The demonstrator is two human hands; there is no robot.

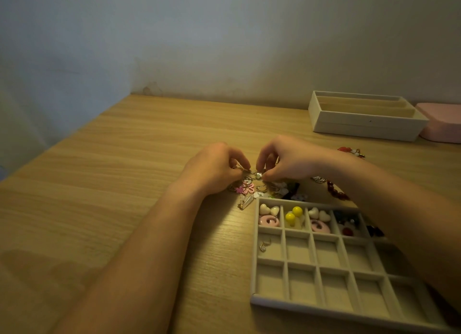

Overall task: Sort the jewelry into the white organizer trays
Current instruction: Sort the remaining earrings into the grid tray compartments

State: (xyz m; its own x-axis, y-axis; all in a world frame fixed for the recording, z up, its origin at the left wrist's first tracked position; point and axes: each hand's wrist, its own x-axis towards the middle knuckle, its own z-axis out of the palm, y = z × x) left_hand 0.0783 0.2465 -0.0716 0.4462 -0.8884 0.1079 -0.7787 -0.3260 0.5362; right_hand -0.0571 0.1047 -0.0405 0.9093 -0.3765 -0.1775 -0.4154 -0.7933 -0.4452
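A white organizer tray [283, 257] with many small compartments lies at the lower right; its far row holds heart, pink ring and yellow ball earrings, and one small earring [264, 245] lies in the second row. A pile of loose jewelry [262, 190] sits just beyond the tray. Above the pile, my left hand [214, 169] and my right hand [287, 159] meet, and both pinch a small silver piece [257, 174] between fingertips. What exactly the piece is, I cannot tell.
A second white tray [364, 126] with long slots stands at the back right, next to a pink box [441, 123]. A red bead bracelet [336, 191] and a red and white piece [351, 151] lie right of the pile. The wall borders the wooden table [124, 171].
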